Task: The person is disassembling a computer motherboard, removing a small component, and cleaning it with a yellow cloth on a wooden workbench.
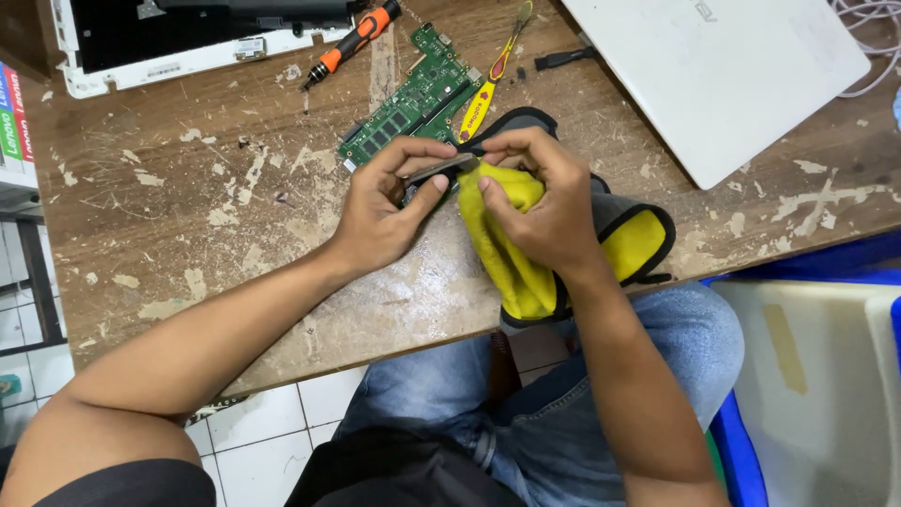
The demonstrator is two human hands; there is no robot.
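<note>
Head view, mid frame: left hand [380,211] pinches a thin dark strip [439,169] lying left-right; right hand [540,202], closed on the yellow cloth [507,249], meets its right end.

A small, flat, dark module [439,169], thin as a card, is held edge-on and nearly level above a scarred wooden bench, one end pinched in fingertips, the other pressed into a yellow microfibre cloth [507,249] with grey-black trim (bunched and folded), which drapes over the bench's near edge just below a green circuit board.
</note>
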